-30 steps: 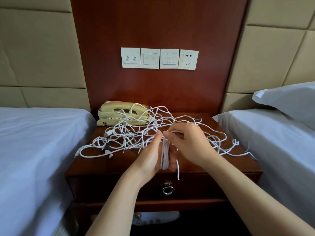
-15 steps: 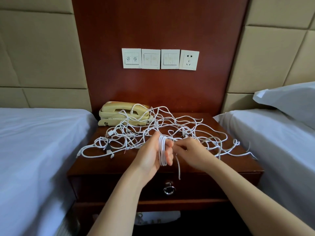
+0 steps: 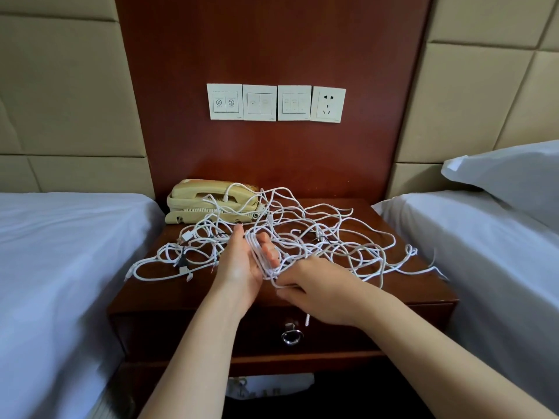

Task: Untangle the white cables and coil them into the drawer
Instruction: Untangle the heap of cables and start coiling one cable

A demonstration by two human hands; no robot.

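Item: white cables (image 3: 332,237), mostly tangled on tabletop (image 3: 169,294). Our left hand (image 3: 242,264), fingers straight, carried the coil (image 3: 261,258); our right hand (image 3: 317,285), pinching a strand (image 3: 274,284), had dropped below it, another turn laid. Drawer (image 3: 211,331) shut.

A wooden nightstand (image 3: 157,297) sits between two white-sheeted beds (image 3: 60,252), padded beige wall (image 3: 60,86) behind.

White cables (image 3: 257,252) tangled on nightstand (image 3: 181,293), loops round L hand (image 3: 240,263), R hand (image 3: 316,287) pinching strand
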